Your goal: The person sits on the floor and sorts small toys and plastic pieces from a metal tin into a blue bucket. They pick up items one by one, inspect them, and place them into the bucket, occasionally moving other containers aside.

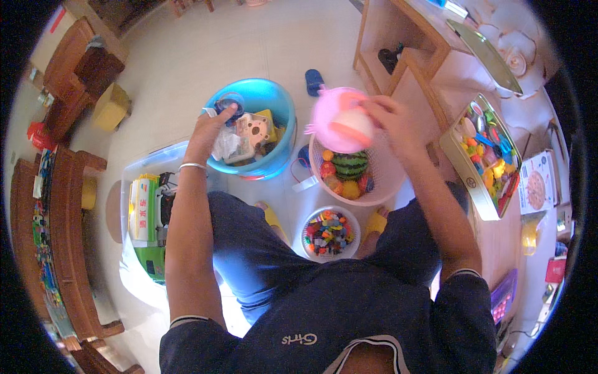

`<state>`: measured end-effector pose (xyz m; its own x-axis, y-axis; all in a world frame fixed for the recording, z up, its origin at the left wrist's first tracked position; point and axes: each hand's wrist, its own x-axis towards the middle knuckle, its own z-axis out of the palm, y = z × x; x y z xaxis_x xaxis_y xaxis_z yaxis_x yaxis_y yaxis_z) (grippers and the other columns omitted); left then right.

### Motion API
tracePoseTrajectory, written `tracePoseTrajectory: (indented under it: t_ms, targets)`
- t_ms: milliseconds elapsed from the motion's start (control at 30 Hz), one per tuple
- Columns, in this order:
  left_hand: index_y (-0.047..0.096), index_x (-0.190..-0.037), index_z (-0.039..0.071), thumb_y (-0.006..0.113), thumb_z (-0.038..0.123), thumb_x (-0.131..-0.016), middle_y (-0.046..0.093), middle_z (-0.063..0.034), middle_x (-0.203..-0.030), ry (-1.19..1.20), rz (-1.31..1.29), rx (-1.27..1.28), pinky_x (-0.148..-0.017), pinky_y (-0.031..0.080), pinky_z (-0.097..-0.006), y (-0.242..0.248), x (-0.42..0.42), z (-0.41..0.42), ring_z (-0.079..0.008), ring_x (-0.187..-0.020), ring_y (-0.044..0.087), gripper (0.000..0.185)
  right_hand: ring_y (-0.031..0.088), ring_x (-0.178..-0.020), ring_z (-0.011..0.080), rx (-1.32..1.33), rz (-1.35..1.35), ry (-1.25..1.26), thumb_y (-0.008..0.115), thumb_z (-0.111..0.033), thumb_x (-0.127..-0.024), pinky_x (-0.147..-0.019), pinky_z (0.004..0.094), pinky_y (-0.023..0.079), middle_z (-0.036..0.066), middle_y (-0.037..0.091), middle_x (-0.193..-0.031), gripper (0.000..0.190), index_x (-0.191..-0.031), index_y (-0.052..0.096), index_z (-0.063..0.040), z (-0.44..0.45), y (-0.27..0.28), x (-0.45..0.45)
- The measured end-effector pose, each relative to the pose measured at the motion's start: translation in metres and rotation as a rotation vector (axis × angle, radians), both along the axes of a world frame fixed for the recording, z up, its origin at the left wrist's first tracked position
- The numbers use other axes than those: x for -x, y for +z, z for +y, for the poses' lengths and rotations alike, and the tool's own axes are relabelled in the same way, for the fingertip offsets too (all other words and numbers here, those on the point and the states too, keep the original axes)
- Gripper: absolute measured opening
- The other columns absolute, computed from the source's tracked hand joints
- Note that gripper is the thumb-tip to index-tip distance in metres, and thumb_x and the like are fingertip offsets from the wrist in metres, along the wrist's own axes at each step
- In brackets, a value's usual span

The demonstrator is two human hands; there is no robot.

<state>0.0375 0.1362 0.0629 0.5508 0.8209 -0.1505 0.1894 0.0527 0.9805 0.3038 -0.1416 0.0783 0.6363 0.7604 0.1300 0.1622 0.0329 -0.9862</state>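
My left hand is over the left side of a blue plastic tub, its thumb on a dark blue round object with a clear part. Below it in the tub lie a crumpled white plastic bag and a clear case with a bear face. My right hand grips a round pink toy with orange and pale patches, blurred by motion. The toy is held above a pink mesh basket, where a toy watermelon and several ball-like toys show.
A white basket of small colourful pieces stands between my feet. To the left, a clear bin holds a green toy truck. An open tin of small toys sits on the wooden cabinet at right. A dark blue slipper lies on the floor.
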Motion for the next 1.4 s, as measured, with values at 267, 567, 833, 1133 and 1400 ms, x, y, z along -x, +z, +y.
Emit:
tracePoseTrajectory:
  t_ms: [267, 567, 833, 1133, 1400]
  targets:
    - [0.065, -0.105, -0.004, 0.075, 0.037, -0.079, 0.068, -0.0120, -0.089, 0.057, 0.195, -0.137, -0.064, 0.050, -0.0339, -0.024, 0.010, 0.023, -0.0213, -0.075, 0.064, 0.049, 0.066, -0.091, 0.0234, 0.056, -0.088, -0.008, 0.073, -0.030, -0.078, -0.079, 0.0326, 0.051, 0.015, 0.069, -0.098, 0.037, -0.103, 0.070, -0.003, 0.153, -0.057, 0.060]
    - [0.061, -0.118, -0.004, 0.070, 0.041, -0.080, 0.068, -0.0221, -0.101, -0.047, 0.475, -0.690, -0.081, 0.051, -0.0384, -0.032, -0.001, 0.038, -0.0299, -0.093, 0.067, 0.060, 0.065, -0.093, 0.0205, 0.192, -0.267, 0.040, 0.069, -0.027, -0.084, -0.083, 0.0320, 0.050, 0.012, 0.068, -0.103, 0.033, -0.109, 0.068, -0.004, 0.065, -0.038, 0.028]
    - [0.060, -0.121, 0.000, 0.067, 0.014, -0.085, 0.066, -0.0076, -0.092, -0.190, 0.149, -0.471, -0.073, 0.049, -0.0293, 0.002, -0.049, -0.020, -0.0134, -0.081, 0.060, 0.039, 0.068, -0.084, 0.0199, 0.091, -0.628, -0.378, 0.066, -0.018, -0.086, -0.078, 0.0324, 0.054, 0.012, 0.069, -0.097, 0.021, -0.100, 0.069, -0.003, -0.120, 0.024, -0.061]
    - [0.064, -0.116, 0.002, 0.067, 0.011, -0.084, 0.066, -0.0041, -0.090, -0.322, 0.046, -0.467, -0.068, 0.049, -0.0263, 0.007, -0.107, -0.098, -0.0113, -0.077, 0.060, 0.033, 0.066, -0.088, 0.0345, 0.627, -0.823, -0.917, 0.068, -0.038, -0.081, -0.078, 0.0420, 0.052, 0.021, 0.067, -0.100, 0.039, -0.100, 0.069, -0.003, -0.290, 0.044, -0.185]
    - [0.065, -0.114, 0.000, 0.067, 0.008, -0.083, 0.067, -0.0044, -0.087, -0.422, 0.088, -0.495, -0.068, 0.048, -0.0260, -0.005, -0.123, -0.113, -0.0099, -0.076, 0.058, 0.033, 0.061, -0.099, 0.0408, 0.882, -0.964, -0.692, 0.069, -0.052, -0.075, -0.089, 0.0468, 0.047, 0.028, 0.064, -0.099, 0.059, -0.100, 0.066, 0.001, -0.263, 0.012, -0.221]
